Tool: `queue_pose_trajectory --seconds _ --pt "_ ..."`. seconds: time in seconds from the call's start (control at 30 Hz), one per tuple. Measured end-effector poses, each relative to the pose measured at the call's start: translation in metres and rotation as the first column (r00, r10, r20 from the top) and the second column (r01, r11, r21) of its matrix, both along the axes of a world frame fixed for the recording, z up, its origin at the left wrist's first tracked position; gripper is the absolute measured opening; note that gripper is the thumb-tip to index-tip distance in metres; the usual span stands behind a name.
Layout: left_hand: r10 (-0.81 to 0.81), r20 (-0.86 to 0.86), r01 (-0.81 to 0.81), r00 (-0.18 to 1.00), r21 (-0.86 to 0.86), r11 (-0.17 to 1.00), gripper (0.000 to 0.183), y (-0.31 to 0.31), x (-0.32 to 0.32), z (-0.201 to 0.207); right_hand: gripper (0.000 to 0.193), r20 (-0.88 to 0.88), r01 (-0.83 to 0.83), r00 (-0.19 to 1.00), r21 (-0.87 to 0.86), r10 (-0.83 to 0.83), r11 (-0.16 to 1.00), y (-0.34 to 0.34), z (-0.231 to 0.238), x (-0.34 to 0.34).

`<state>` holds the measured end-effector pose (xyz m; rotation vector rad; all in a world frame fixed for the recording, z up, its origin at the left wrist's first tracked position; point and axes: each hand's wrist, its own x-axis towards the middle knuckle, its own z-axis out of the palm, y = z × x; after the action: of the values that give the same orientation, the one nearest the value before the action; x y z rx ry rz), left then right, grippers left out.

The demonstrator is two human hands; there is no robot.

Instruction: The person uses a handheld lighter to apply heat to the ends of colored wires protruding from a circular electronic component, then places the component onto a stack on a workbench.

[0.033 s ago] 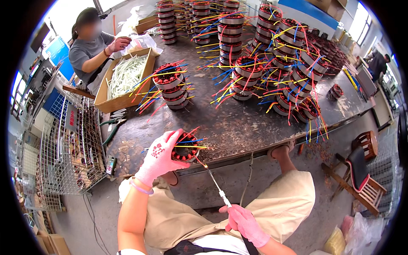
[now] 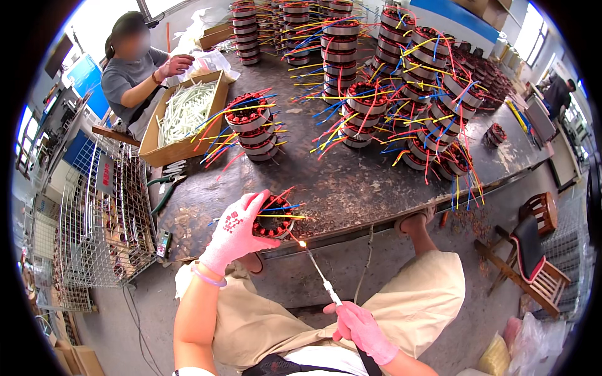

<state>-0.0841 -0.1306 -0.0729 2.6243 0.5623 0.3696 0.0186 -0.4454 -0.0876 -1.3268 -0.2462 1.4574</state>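
My left hand (image 2: 237, 229), in a pink glove, is closed round a motor stator (image 2: 275, 217) at the table's near edge. Red, blue and yellow wires stick out of its ring of red windings, and one lead slants down from it toward my right side. My right hand (image 2: 360, 327), gloved as well, grips a slim torch (image 2: 328, 287) with a white handle and a thin metal stem, held over my lap. A small orange flame (image 2: 303, 244) burns at its tip, by the end of that lead.
Stator stacks with loose wires (image 2: 254, 128) stand on the dark table (image 2: 301, 169). A cardboard box (image 2: 150, 153) holds white tubes. Pliers (image 2: 166, 188) lie at the left edge, beside a wire rack (image 2: 103, 219). Across the table sits a co-worker (image 2: 128, 78); a chair (image 2: 527, 250) is at right.
The glow at the torch tip has grown into a brighter, slightly larger flame. Both hands and the stator stay in place.
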Motion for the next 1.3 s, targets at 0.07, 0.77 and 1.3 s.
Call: queue_pose_trajectory --seconds 0.07,0.77,1.3 --pt "-0.001 -0.001 0.001 1.0 0.011 1.0 0.099 0.0003 0.0003 -0.0012 0.039 0.006 -0.005 1.0 -0.001 0.005 1.0 -0.0008 -0.0007 0.0" --pt "-0.015 0.019 0.015 1.0 0.001 1.0 0.097 -0.0002 0.0007 -0.0009 0.033 0.009 -0.019 1.0 -0.023 0.02 1.0 0.0021 -0.0003 0.0026" --pt "0.006 -0.007 -0.006 1.0 -0.011 1.0 0.1 0.0004 0.001 -0.0029 0.034 -0.063 -0.005 0.998 -0.025 0.004 1.0 0.0012 -0.0017 0.0015"
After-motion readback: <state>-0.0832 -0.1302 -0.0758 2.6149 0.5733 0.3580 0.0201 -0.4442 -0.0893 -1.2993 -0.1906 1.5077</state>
